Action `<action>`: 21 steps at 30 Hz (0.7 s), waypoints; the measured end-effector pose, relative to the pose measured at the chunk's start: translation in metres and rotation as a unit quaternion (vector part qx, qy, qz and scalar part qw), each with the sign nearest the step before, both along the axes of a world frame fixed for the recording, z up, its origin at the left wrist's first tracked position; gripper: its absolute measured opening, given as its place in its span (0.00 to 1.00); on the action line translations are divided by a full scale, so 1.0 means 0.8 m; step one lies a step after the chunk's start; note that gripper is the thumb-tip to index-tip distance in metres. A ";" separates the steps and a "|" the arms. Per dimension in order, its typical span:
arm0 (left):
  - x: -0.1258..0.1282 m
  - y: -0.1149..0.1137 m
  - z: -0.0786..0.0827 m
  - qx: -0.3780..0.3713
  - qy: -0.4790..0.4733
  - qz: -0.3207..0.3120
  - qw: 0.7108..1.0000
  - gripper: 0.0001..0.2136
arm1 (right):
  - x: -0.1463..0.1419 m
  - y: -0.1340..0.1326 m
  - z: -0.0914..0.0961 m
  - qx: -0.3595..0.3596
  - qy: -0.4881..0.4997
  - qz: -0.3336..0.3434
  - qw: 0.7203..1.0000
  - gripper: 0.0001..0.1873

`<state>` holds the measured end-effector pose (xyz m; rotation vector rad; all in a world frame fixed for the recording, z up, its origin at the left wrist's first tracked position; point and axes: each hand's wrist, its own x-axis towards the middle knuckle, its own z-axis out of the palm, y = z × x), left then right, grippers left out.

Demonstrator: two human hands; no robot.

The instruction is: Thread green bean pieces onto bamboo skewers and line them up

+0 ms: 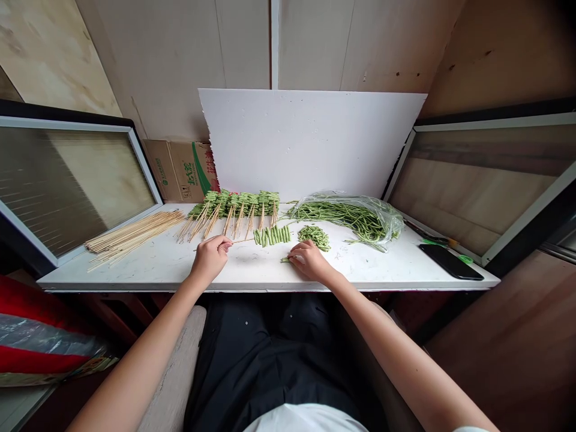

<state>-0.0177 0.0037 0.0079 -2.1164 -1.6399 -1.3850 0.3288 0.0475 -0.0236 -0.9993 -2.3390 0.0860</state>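
Pinched in my left hand (210,257) is the bare end of a wooden skewer (243,241), held level just above the table. Cut green bean pieces (272,236) are threaded crosswise along its right part. My right hand (309,260) is closed low over the tabletop, its fingers around a short green bean piece (285,260) that pokes out to the left. Just behind that hand lies a small pile of cut green beans (314,237). Farther back on the left, finished bean skewers (243,207) are stacked in rows, their bare sticks pointing toward me.
Loose wooden skewers (132,233) lie on the white table (252,275) at the left. A clear plastic bag of long beans (351,213) sits at the back right, near a black phone (450,261). A cardboard box (180,171) and a white board (315,141) stand behind.
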 end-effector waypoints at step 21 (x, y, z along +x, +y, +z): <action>0.024 -0.002 -0.013 -0.012 0.016 -0.056 0.998 0.11 | -0.018 -0.009 0.032 -0.352 0.413 0.039 0.839 0.26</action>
